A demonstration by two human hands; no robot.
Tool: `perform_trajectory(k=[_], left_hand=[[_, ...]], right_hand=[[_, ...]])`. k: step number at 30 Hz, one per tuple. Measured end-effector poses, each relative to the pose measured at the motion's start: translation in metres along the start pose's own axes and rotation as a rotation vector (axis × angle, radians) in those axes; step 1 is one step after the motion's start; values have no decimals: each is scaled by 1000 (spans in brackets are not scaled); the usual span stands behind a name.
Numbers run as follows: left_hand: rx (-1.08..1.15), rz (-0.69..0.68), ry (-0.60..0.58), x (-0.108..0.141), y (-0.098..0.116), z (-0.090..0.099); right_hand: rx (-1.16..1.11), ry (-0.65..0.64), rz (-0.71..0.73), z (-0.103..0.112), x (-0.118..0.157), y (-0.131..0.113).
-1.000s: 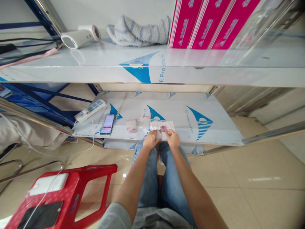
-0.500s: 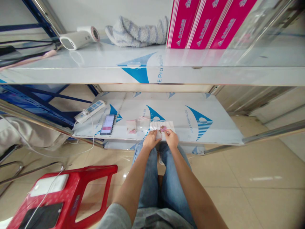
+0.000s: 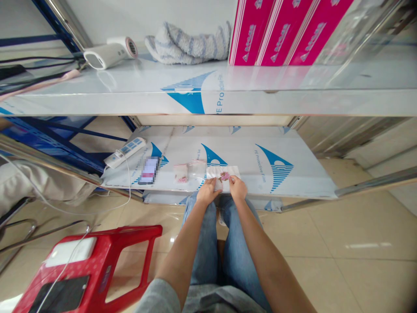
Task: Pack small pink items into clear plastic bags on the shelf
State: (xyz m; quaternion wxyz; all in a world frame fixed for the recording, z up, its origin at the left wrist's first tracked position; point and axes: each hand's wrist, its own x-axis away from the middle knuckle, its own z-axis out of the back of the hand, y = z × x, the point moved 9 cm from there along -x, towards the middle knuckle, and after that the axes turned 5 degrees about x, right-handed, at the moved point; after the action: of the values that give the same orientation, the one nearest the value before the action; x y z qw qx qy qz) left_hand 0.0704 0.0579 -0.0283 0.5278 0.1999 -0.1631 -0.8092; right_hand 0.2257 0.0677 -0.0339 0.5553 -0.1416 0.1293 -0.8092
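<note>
A white sheet (image 3: 233, 170) lies at the front edge of the lower shelf, and on it is a small pink beaded piece (image 3: 225, 176) with a brownish stem-like end. My left hand (image 3: 207, 191) holds the sheet's left side, thumb stretched toward the middle. The fingertips of my right hand (image 3: 239, 188) pinch at the right end of the beaded piece; whether they also grip the sheet is hard to see. Left of the hands lie a small clear bag with pink bits (image 3: 181, 173) and another clear plastic bag (image 3: 197, 167).
A phone (image 3: 149, 170) and a white power strip (image 3: 125, 153) with its cable occupy the lower shelf's left. Above, the upper shelf (image 3: 137, 103) carries a hair dryer (image 3: 109, 52), a striped cloth (image 3: 192, 43) and pink boxes (image 3: 276, 34). A red stool (image 3: 112, 237) stands lower left.
My right hand has shifted slightly right, and more of the pink beaded piece shows between the hands. My left hand stays on the sheet. The view has moved a little.
</note>
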Motion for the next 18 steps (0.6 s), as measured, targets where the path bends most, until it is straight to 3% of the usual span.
perform_trajectory(k=[18], left_hand=[[5,8,-18,0,0,-1]], right_hand=[[34,-11,5,-2,-2,-1]])
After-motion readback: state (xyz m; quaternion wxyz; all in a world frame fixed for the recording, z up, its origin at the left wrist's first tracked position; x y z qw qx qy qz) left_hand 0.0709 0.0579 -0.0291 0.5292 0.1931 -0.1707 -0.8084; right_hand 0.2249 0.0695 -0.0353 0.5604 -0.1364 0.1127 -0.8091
